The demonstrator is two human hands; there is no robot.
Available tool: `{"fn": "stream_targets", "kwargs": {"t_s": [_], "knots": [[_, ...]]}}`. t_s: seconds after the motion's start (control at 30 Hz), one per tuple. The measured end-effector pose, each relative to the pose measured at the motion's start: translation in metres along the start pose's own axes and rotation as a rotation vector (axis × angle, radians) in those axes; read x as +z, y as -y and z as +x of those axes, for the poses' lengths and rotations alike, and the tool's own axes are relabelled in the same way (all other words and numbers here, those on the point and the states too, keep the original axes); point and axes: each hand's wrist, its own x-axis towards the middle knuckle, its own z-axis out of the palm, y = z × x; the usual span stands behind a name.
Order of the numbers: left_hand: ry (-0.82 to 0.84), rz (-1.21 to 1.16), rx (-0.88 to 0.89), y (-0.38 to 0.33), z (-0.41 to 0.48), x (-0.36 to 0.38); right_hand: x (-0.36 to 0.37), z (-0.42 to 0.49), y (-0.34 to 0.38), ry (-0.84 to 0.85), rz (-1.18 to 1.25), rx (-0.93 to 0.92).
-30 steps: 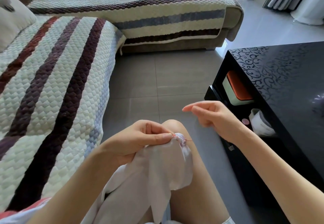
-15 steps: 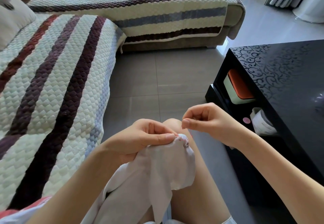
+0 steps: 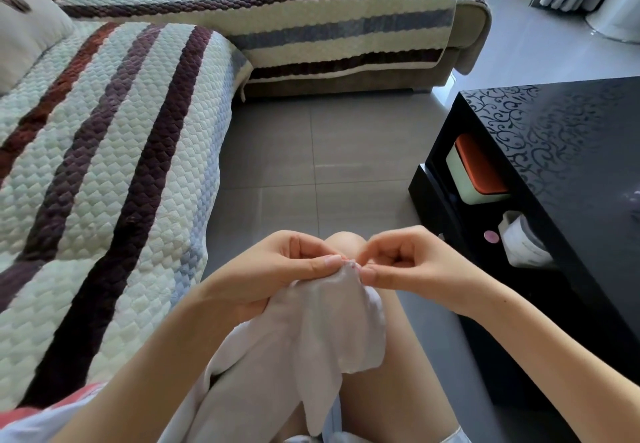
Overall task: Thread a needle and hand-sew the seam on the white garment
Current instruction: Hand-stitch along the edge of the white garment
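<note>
The white garment [image 3: 311, 331] hangs over my knee, bunched up to a point at its top. My left hand [image 3: 277, 269] pinches that top edge between thumb and fingers. My right hand [image 3: 405, 266] is right beside it, fingers curled, thumb and forefinger pinching at the fabric's tip where small reddish stitches [image 3: 351, 264] show. The needle itself is too thin to make out; a faint thread line runs by the right fingertips.
A striped quilted sofa [image 3: 104, 165] fills the left and back. A glossy black coffee table [image 3: 561, 165] stands at right, with an orange-lidded box [image 3: 478, 168] and a white roll [image 3: 523, 241] on its lower shelf. Grey tiled floor [image 3: 311, 165] lies between.
My right hand has come down and left from mid-air to meet the garment's tip beside my left hand. The left hand has held still on the fabric.
</note>
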Motion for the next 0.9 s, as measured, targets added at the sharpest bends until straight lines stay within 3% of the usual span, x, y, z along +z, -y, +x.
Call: {"fn": "stream_targets", "kwargs": {"t_s": [0.37, 0.47, 0.6, 0.7, 0.83, 0.9], "knots": [[-0.147, 0.212, 0.077, 0.004, 0.001, 0.001, -0.007, -0.002, 0.007, -0.037, 0.010, 0.126], [-0.269, 0.358, 0.164, 0.008, 0.007, 0.009, -0.015, -0.005, 0.013, -0.069, -0.153, 0.108], [-0.234, 0.480, 0.319, 0.012, 0.018, 0.021, -0.024, -0.013, 0.014, -0.173, -0.583, 0.032], [-0.306, 0.602, 0.440, 0.016, 0.024, 0.029, -0.029, -0.027, 0.025, -0.248, -0.849, -0.034], [-0.195, 0.428, 0.317, 0.021, 0.034, 0.025, -0.031, -0.028, 0.020, -0.276, -0.914, -0.005], [-0.199, 0.454, 0.260, 0.023, 0.037, 0.021, -0.032, -0.016, 0.004, -0.239, -0.854, 0.072]]}}
